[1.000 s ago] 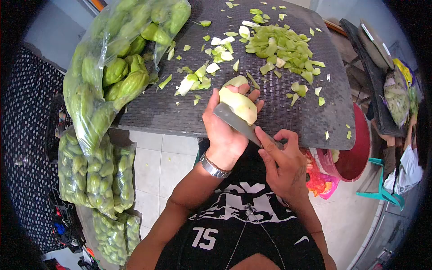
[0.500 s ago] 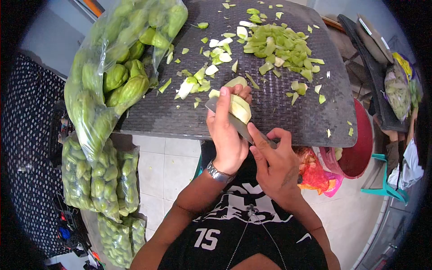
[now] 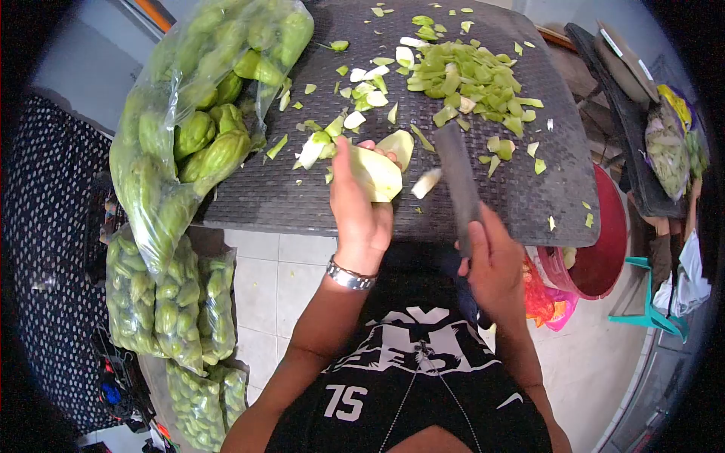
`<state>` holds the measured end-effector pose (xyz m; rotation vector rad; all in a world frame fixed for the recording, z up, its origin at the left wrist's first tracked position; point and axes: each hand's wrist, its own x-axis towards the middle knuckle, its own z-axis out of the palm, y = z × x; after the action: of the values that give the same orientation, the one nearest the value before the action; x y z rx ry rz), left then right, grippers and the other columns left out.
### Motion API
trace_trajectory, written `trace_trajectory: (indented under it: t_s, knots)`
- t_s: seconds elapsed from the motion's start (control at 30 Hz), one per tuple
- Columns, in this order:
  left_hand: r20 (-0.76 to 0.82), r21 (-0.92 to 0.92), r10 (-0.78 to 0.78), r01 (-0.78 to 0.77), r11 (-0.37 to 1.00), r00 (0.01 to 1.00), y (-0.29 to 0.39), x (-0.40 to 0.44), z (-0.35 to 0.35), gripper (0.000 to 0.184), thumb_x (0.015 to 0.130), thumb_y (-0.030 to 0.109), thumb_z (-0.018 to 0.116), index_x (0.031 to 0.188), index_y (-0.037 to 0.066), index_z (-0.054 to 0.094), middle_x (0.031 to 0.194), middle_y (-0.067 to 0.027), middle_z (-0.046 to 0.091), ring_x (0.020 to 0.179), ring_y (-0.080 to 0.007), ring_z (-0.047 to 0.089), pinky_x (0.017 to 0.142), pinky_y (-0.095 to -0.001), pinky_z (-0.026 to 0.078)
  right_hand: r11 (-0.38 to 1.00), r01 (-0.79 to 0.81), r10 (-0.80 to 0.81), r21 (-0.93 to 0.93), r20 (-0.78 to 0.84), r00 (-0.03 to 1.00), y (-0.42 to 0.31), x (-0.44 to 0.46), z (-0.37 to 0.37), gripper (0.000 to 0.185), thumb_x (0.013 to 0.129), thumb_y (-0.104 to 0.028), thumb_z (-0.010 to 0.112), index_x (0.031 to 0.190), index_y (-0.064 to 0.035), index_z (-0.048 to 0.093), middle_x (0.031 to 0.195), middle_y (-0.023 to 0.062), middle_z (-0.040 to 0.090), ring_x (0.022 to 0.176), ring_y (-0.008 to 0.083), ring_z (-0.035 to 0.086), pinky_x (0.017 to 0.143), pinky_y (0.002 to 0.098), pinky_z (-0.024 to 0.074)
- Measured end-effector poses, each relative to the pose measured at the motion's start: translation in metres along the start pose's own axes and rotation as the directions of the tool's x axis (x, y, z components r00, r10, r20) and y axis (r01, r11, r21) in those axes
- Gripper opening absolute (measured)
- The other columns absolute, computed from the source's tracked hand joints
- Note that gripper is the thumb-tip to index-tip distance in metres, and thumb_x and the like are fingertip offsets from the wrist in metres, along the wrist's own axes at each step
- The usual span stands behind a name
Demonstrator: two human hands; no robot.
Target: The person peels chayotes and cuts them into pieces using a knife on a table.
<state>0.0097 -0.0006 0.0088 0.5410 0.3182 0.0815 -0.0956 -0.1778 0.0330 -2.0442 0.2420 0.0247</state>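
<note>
My left hand point(image 3: 358, 211) grips a peeled pale-green chayote piece point(image 3: 375, 175) over the table's near edge, thumb along its left side. Just behind the fingers another pale chayote piece point(image 3: 400, 146) shows; whether the hand also holds it I cannot tell. My right hand point(image 3: 495, 257) is wrapped around the handle of a broad-bladed knife point(image 3: 459, 170), its blade pointing away from me, right of the chayote and apart from it. Between blade and chayote is a whitish slice point(image 3: 427, 183), slightly blurred.
Peel and cut scraps point(image 3: 468, 79) are heaped and scattered over the dark woven table point(image 3: 279, 204). A clear bag of whole chayotes point(image 3: 196, 132) rests at the table's left, with more filled bags point(image 3: 177, 294) below. A red tub point(image 3: 600, 249) and green stool point(image 3: 649, 302) stand right.
The knife has left the chayote and swung right and upward in my right hand. My left hand has shifted slightly left with the chayote. A whitish slice now shows between them.
</note>
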Motion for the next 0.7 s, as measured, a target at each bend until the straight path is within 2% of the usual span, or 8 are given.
trace_trajectory:
  t_s: [0.03,0.07,0.13,0.3,0.4,0.47,0.53,0.7]
  knots:
    - [0.000,-0.004,-0.037,0.037,0.999,0.999,0.005,0.000,-0.001,0.035,0.103,0.035,0.060,0.111,0.001,0.056,0.098,-0.0111,0.062,0.091,-0.0279,0.064,0.090,-0.0440,0.055,0.996,-0.079,0.079,0.051,-0.003,0.997,0.000,0.004,-0.005,0.039,0.107,-0.014,0.052,0.144,-0.0028,0.053,0.090,0.0179,0.071,0.061,0.0187,0.066,0.058,0.0348,0.0543]
    - [-0.001,-0.008,-0.076,0.076,0.997,0.997,0.009,0.000,0.000,0.030,0.101,0.028,0.061,0.111,0.000,0.056,0.098,-0.0119,0.062,0.092,-0.0284,0.064,0.091,-0.0450,0.055,0.995,-0.021,0.024,0.096,-0.033,0.999,0.003,0.007,-0.009,0.039,0.106,-0.014,0.053,0.143,-0.0003,0.053,0.086,0.0117,0.070,0.055,0.0123,0.062,0.052,0.0317,0.0518]
    - [0.031,-0.048,-0.154,0.155,0.987,0.988,0.018,-0.002,0.002,0.025,0.093,0.010,0.062,0.114,-0.001,0.055,0.100,-0.0150,0.063,0.097,-0.0306,0.064,0.096,-0.0491,0.055,0.994,-0.033,0.039,0.109,-0.054,0.998,0.006,0.013,-0.014,0.039,0.106,-0.013,0.055,0.143,0.0001,0.053,0.085,0.0096,0.069,0.056,0.0112,0.060,0.052,0.0304,0.0511]
    - [0.091,0.004,-0.160,0.160,0.987,0.983,0.021,-0.004,0.007,0.026,0.097,0.017,0.058,0.116,-0.001,0.057,0.107,-0.0165,0.065,0.102,-0.0318,0.066,0.098,-0.0501,0.054,0.968,-0.069,0.067,0.241,0.014,0.998,0.007,0.016,-0.020,0.044,0.104,-0.012,0.058,0.146,-0.0008,0.051,0.084,0.0070,0.067,0.056,0.0078,0.056,0.050,0.0269,0.0489]
    - [0.168,0.019,-0.211,0.211,0.977,0.963,0.021,-0.003,0.007,0.031,0.103,0.029,0.050,0.115,0.001,0.059,0.107,-0.0160,0.065,0.102,-0.0333,0.065,0.100,-0.0528,0.052,0.985,-0.105,0.095,0.134,0.079,0.992,0.004,0.010,-0.022,0.049,0.102,-0.010,0.060,0.149,-0.0033,0.050,0.093,0.0115,0.073,0.064,0.0158,0.067,0.060,0.0310,0.0548]
    - [0.194,0.023,-0.215,0.215,0.976,0.957,0.018,-0.001,0.004,0.038,0.106,0.036,0.045,0.113,0.002,0.060,0.107,-0.0157,0.066,0.101,-0.0333,0.065,0.099,-0.0540,0.052,0.980,0.198,-0.195,-0.011,0.123,0.973,0.003,0.004,-0.021,0.052,0.100,-0.008,0.061,0.151,-0.0059,0.050,0.102,0.0165,0.075,0.075,0.0237,0.073,0.069,0.0341,0.0568]
    - [0.169,0.027,-0.184,0.183,0.983,0.968,0.013,0.002,0.004,0.044,0.108,0.042,0.040,0.112,0.003,0.060,0.108,-0.0157,0.066,0.101,-0.0332,0.065,0.097,-0.0550,0.052,0.936,0.351,-0.342,-0.029,0.165,0.925,-0.008,-0.006,-0.019,0.056,0.098,-0.004,0.061,0.153,-0.0112,0.050,0.113,0.0246,0.073,0.096,0.0344,0.075,0.083,0.0377,0.0565]
    - [0.151,0.145,-0.136,0.115,0.983,0.979,0.012,0.002,0.003,0.042,0.107,0.041,0.040,0.110,0.004,0.060,0.101,-0.0159,0.067,0.094,-0.0346,0.066,0.091,-0.0554,0.054,0.955,0.289,-0.273,-0.059,0.193,0.942,-0.015,-0.015,-0.018,0.056,0.098,-0.006,0.062,0.153,-0.0136,0.051,0.107,0.0250,0.073,0.091,0.0338,0.076,0.078,0.0366,0.0559]
